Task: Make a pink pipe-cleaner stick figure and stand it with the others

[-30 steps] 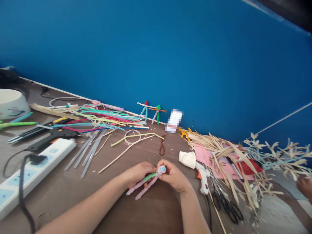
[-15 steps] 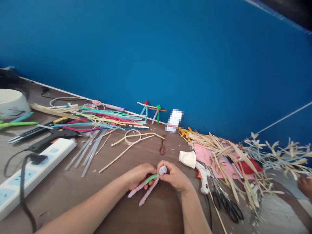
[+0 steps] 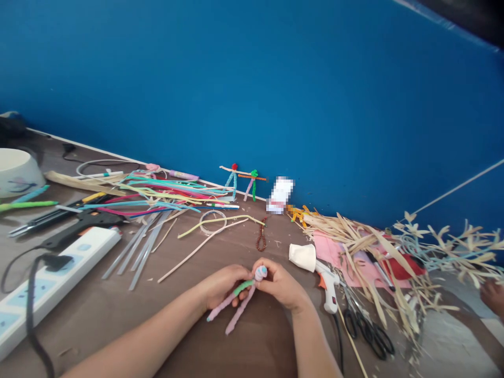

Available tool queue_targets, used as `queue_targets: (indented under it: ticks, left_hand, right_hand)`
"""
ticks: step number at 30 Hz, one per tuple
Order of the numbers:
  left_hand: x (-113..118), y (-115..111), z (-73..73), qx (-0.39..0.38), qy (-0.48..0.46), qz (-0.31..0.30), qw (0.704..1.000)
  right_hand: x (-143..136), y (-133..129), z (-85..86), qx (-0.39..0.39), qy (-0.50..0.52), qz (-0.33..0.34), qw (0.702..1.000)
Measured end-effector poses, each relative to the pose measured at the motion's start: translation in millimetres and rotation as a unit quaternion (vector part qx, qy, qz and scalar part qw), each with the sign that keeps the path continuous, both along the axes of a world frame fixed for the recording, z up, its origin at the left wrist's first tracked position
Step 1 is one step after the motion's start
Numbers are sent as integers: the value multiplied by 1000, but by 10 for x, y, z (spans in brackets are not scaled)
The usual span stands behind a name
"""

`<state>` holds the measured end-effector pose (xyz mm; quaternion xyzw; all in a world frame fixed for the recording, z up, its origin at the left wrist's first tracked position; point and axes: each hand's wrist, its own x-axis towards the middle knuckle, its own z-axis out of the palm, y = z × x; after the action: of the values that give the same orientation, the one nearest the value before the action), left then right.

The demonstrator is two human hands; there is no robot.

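Note:
A small pipe-cleaner figure (image 3: 239, 314) is held between both hands near the front middle of the table. Its coiled head is pale pink with light blue, and its two long pink limbs point down and left, one with a green stretch. My left hand (image 3: 229, 286) has its fingers closed around the green part. The thumb and forefinger of my right hand (image 3: 278, 283) pinch the coiled head. Against the blue wall stand two more pipe-cleaner figures, one with a red head (image 3: 234, 168) and one with a green head (image 3: 254, 174).
Left lie a white power strip (image 3: 59, 283), a black glue gun (image 3: 84, 223), clear glue sticks and a pile of coloured pipe cleaners (image 3: 169, 190). Right are a white glue gun (image 3: 329, 294), black scissors (image 3: 374, 336), dried strips (image 3: 354, 236) and another person's hand (image 3: 492, 296).
The view has shifted slightly, so the items on the left sit a little further left and lower. Both hands keep their hold on the figure, almost unmoved.

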<state>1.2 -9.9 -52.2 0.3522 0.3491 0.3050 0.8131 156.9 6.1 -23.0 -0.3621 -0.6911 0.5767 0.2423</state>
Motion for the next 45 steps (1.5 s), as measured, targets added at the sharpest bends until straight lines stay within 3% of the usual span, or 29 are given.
queue_targets:
  ticks: [19,29,35,40,45]
  left_hand:
    - [-11,-14,39,14,18,-5,1000]
    - [79,-20,23,60,80,110,989]
    - [70,1,15,88,87,163,979]
    - [36,7,37,92,53,108,988]
    - [18,16,24,124,68,76,987]
  right_hand:
    - [14,45,-102,5,-9,-4,1000]
    - [-32,28,-106,5,-1,-53,999]
    - [-71,42,-139,63,-26,-114,991]
    - [-54,71,-203,93,-44,-163,981]
    - [-61,63,-157,73,-55,-161,983]
